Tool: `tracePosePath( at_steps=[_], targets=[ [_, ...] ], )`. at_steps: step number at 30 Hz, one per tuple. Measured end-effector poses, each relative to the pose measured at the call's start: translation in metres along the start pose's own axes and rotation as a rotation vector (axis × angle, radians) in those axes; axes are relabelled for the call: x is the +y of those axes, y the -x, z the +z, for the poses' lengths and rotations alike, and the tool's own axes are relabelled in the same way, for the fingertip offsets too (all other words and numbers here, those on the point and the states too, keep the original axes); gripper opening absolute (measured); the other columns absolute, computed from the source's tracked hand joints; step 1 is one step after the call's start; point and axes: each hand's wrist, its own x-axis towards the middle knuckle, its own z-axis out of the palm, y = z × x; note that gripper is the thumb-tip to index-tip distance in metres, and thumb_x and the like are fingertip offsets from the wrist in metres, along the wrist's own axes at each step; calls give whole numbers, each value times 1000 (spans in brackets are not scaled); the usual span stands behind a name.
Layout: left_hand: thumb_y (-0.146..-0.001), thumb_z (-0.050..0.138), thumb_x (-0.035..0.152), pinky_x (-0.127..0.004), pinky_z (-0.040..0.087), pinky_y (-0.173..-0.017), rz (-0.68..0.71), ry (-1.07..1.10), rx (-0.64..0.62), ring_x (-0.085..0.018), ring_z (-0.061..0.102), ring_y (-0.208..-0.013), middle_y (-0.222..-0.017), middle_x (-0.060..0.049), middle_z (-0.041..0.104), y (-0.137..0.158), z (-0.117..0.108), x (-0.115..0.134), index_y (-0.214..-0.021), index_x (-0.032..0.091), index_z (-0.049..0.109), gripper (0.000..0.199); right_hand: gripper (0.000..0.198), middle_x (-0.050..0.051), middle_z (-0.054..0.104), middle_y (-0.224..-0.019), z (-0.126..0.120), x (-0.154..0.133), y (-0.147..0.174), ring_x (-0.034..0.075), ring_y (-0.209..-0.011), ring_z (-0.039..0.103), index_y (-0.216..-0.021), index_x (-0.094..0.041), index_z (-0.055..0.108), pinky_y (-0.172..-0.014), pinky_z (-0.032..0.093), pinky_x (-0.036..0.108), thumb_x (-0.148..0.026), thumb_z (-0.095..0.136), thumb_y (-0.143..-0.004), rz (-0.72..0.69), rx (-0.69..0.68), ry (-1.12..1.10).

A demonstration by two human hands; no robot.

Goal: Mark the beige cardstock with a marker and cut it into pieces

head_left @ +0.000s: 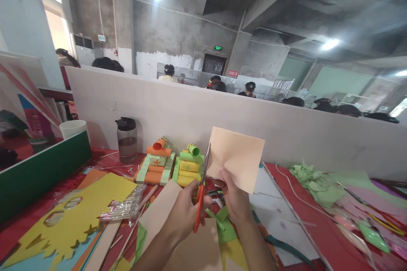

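My left hand grips the orange-red handles of a pair of scissors, with the blades pointing up and away from me. Those blades meet the left edge of a peach paper sheet. Pinched at its lower edge, the sheet is held up by my right hand, thumb on the near face. Beneath both hands lie more peach paper and green paper scraps. Just beyond the scissors stand an orange-and-green paper tank model and a yellow-and-green paper tank model.
Yellow paper with cut-outs lies left, near a plastic bag of sticks. A water bottle stands by the white partition. Crumpled green paper and other scissors lie right. Several people sit beyond the partition.
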Motion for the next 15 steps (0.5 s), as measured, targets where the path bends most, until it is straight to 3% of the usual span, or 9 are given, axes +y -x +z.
tracePosePath(
  at_steps=[6,11,15],
  targets=[
    [-79,72,48,-18,45,-43,-15,15,-9,-6,51,-46,-72,4,53,-1,1,0,-85,17,50,39,42,1,78,-103,7,-19,5,25,-105,71,-106,-23,74,-80,62,30,-38,81,-67,72,-34,-78],
    [-81,70,48,-18,45,-43,28,86,-64,-5,49,-46,-75,5,51,0,2,-5,-90,18,51,37,41,-1,78,-99,11,-31,9,21,-87,75,-104,-22,74,-67,62,24,-36,83,-67,138,-76,-179],
    [-83,65,55,-17,43,-39,-2,73,-43,-4,46,-41,-70,6,49,-1,2,-5,-86,18,49,41,40,1,79,-97,1,-21,1,23,-81,76,-102,-20,75,-67,63,28,-39,83,-67,109,-77,-50]
  ],
)
